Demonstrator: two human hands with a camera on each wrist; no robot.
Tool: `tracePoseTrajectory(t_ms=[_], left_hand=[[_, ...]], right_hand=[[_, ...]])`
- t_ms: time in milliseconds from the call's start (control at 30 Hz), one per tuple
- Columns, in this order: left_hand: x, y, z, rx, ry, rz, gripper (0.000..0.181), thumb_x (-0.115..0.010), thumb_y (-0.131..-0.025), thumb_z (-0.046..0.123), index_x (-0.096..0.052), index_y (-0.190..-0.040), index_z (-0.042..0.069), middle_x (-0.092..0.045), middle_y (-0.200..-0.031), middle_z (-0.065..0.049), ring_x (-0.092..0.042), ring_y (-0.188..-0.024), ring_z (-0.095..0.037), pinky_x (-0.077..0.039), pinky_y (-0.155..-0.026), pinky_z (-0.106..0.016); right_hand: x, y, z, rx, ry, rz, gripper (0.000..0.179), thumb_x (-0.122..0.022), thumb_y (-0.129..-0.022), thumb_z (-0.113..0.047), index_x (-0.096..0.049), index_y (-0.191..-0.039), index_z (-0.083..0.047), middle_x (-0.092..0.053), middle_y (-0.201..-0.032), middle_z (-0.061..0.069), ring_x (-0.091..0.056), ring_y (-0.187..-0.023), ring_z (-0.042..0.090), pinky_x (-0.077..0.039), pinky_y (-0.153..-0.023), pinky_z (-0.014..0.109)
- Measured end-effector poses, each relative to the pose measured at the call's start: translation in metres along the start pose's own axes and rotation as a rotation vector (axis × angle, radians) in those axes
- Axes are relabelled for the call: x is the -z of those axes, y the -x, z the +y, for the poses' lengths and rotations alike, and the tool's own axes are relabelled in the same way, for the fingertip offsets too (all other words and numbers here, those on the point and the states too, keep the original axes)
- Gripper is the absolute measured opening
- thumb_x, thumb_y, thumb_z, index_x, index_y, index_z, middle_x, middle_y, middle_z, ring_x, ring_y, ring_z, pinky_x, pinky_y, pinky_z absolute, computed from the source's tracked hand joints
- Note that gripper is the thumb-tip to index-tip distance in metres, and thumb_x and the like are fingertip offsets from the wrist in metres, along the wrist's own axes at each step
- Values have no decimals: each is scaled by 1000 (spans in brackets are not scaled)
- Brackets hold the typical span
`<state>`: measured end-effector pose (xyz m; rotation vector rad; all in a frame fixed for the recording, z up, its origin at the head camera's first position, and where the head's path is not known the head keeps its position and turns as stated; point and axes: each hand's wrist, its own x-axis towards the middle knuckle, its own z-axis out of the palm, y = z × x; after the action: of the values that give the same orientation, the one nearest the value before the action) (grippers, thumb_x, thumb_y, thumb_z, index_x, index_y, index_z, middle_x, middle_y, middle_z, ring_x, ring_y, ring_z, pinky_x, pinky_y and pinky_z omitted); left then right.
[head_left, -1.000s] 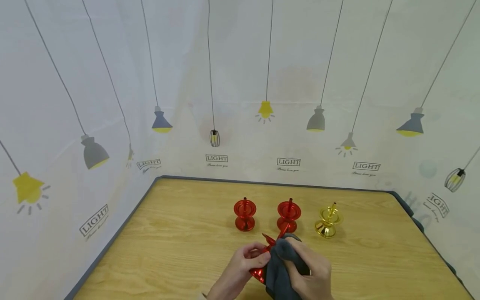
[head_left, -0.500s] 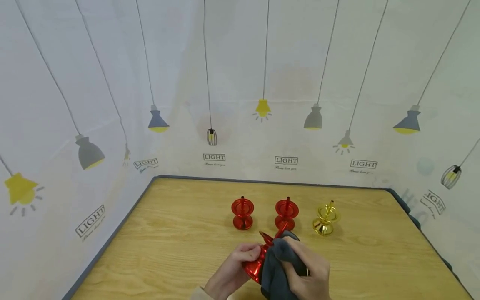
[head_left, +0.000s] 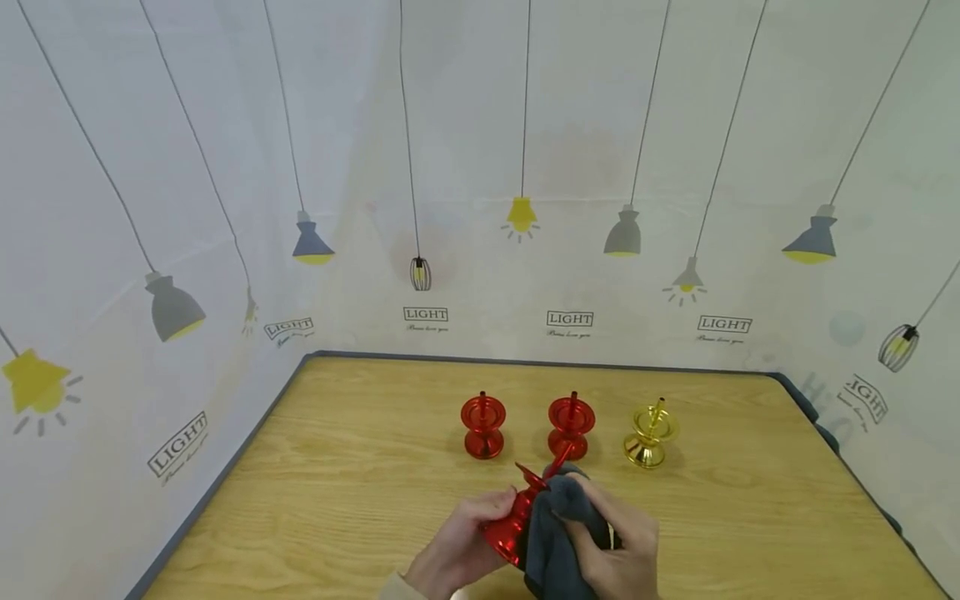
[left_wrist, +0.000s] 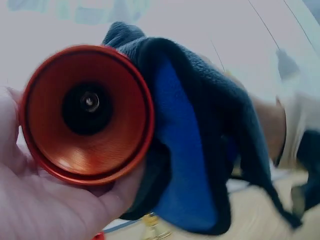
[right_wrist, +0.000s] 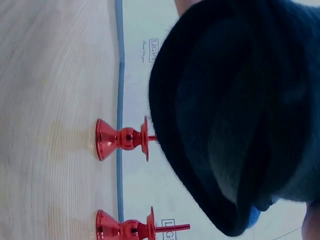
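My left hand (head_left: 463, 537) grips a shiny red metal candle holder (head_left: 510, 527) by its waist, tilted with its dish and spike toward the back right. The left wrist view looks into the hollow base (left_wrist: 50, 135), with a small screw end at its centre. In my right hand (head_left: 626, 546) is a bunched dark grey cloth (head_left: 551, 542), pressed against the right side of the candle holder's dish and stem. The cloth's blue inner side (left_wrist: 182, 150) shows in the left wrist view. In the right wrist view the cloth hides most of the held candle holder and the fingers.
Behind the hands, two red candle holders (head_left: 483, 429) and a gold candle holder (head_left: 648, 437) stand upright in a row on the wooden table (head_left: 337, 467). A white sheet (head_left: 480, 167) printed with lamps encloses the back and sides.
My left fingers have shifted on the candle holder, so more of its red base shows. The cloth stays against it with only slight movement. The head view has shifted slightly.
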<state>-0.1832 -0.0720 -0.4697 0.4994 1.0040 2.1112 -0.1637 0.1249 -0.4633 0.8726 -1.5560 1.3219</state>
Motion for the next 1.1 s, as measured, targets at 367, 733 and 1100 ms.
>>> tracePoseTrajectory(t_ms=[367,733,1100], left_hand=[[-15,-4,7,-35,-406,358,26,-68,-97,25,-67,-111,3,-67,-93,6,-61,-87,-8,-52,-81,-24],[-15,-4,10,-41,-604,513,41,-80,-87,30,-72,-113,-1,-73,-93,1,-65,-83,-11,-53,-74,-25],[-12,-3,10,-17,-427,410,17,-71,-93,20,-74,-101,5,-71,-83,8,-63,-78,-7,-53,-74,-24]], right_hand=[[6,8,8,-105,131,-37,44,-82,-69,16,-71,-112,12,-76,-108,20,-68,-112,2,-51,-95,15],[7,6,6,-144,158,-70,58,-79,-57,26,-72,-113,8,-76,-105,17,-69,-109,3,-52,-95,17],[8,9,6,-122,100,-45,51,-80,-62,22,-71,-111,11,-76,-109,11,-70,-107,4,-53,-92,15]])
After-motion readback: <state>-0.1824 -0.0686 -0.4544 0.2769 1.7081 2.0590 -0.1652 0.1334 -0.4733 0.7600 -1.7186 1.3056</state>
